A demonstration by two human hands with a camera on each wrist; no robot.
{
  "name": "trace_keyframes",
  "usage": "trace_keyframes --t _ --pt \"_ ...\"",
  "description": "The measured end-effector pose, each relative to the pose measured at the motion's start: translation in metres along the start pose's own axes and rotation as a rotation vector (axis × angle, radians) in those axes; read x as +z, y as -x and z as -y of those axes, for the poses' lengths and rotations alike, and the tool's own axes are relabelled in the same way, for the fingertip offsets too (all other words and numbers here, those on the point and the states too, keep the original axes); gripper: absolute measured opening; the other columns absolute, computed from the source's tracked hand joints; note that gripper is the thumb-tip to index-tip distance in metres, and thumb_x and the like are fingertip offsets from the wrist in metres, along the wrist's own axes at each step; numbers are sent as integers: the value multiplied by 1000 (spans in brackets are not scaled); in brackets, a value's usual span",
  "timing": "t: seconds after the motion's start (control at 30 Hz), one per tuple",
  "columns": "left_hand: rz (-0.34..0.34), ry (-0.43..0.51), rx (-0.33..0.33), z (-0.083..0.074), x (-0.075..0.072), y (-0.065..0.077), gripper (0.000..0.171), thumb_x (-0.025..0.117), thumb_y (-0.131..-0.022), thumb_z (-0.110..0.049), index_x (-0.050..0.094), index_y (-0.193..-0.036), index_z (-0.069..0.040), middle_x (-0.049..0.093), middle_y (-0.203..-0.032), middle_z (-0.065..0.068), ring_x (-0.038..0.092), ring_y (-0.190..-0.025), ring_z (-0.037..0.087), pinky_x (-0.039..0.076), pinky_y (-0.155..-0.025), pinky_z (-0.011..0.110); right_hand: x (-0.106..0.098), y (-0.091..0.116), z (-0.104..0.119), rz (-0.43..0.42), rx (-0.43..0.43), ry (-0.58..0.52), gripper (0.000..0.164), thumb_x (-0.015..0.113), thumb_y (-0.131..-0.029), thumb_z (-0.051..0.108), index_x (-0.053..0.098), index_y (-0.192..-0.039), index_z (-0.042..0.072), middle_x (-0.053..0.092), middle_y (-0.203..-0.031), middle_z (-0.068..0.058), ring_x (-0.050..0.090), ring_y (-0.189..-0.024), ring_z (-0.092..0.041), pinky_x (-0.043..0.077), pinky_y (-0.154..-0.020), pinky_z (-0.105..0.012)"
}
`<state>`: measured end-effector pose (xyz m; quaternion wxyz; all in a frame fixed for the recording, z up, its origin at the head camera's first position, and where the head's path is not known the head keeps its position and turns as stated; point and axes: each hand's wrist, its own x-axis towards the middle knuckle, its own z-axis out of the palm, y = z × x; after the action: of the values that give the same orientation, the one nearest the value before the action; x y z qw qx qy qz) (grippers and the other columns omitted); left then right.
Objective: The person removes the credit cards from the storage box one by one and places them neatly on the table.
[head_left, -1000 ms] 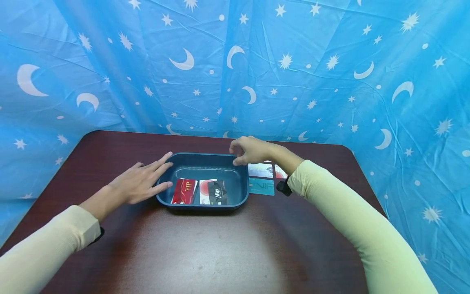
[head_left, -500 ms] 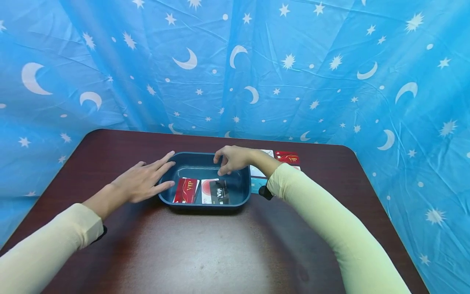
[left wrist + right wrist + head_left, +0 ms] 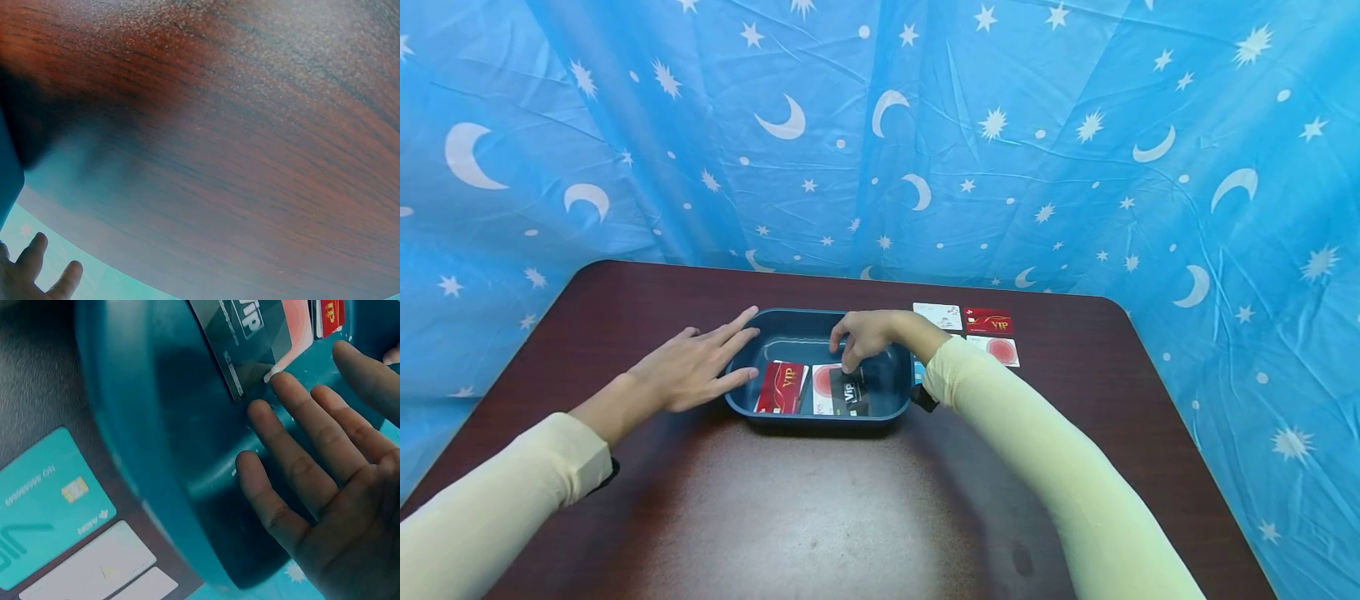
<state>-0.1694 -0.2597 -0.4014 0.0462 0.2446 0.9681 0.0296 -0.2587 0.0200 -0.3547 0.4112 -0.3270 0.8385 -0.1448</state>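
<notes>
A dark blue tray [image 3: 820,422] holds a red VIP card [image 3: 782,387], a white card with a red circle [image 3: 822,393] and a black Vip card [image 3: 853,398] overlapping it. My left hand [image 3: 696,371] rests at the tray's left rim, fingers stretched out. Inside the tray, my right hand [image 3: 865,335] reaches down with its thumb near the black card's top edge. The right wrist view shows the fingers [image 3: 303,469] spread and loosely bent, with nothing between them, close to the black card [image 3: 244,347]. Whether a fingertip touches that card I cannot tell.
Right of the tray on the dark wooden table [image 3: 820,508] lie a white card [image 3: 937,316], a red VIP card [image 3: 988,322] and a red-circle card [image 3: 995,350]. A teal card [image 3: 59,506] lies beside the tray, mostly behind my right arm. A blue curtain [image 3: 850,150] hangs behind.
My right hand has moved left and down from the tray's right rim to the cards inside, uncovering cards on the table. The left hand stays at the left rim.
</notes>
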Motion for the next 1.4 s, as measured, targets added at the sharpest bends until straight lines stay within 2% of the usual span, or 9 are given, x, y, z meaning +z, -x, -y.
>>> trace_keyframes --t 0.3,0.63,0.87,1.0,1.17,1.3,1.4 --pt "-11 11 3 0 1 0 77 51 -96 -56 38 -152 -5 23 -163 18 55 -128 37 39 -100 68 5 -7 1 -8 56 -10 39 66 -97 15 56 -134 7 61 -126 -9 59 -107 -19 48 -98 -39" --pt "-9 4 7 -1 -1 2 75 50 -97 -54 37 -153 -5 22 -163 18 55 -128 37 40 -99 68 8 -5 0 -8 22 -33 39 66 -96 10 55 -133 3 64 -125 -11 62 -108 -18 50 -94 -34" --pt "-18 0 10 -1 0 1 75 51 -97 -54 38 -152 -5 23 -162 19 57 -125 37 41 -99 67 10 -4 0 -15 25 -32 36 66 -96 13 56 -130 5 65 -106 -9 60 -93 -20 49 -76 -31" --pt "-14 -1 9 -1 1 0 76 50 -97 -55 38 -152 -4 22 -162 19 57 -126 37 41 -99 68 10 -3 0 -28 32 -20 36 66 -97 16 56 -131 6 62 -102 -7 60 -89 -20 49 -74 -30" --pt "-6 4 4 -2 0 1 75 49 -97 -54 38 -152 -5 21 -163 18 56 -127 37 39 -100 68 8 1 1 -44 -1 31 37 65 -96 13 57 -131 7 60 -107 -7 57 -87 -16 49 -73 -27" --pt "-5 3 3 -2 0 1 74 49 -98 -54 38 -152 -5 21 -163 18 57 -126 36 40 -100 68 8 4 2 -46 -40 41 37 63 -95 4 59 -132 6 61 -105 -8 57 -81 -16 49 -69 -25" --pt "-6 0 2 -3 0 0 74 49 -98 -54 38 -152 -5 21 -163 18 58 -125 36 40 -100 67 8 5 2 -54 -55 55 35 62 -95 0 62 -130 7 63 -105 -8 58 -83 -17 50 -70 -25"
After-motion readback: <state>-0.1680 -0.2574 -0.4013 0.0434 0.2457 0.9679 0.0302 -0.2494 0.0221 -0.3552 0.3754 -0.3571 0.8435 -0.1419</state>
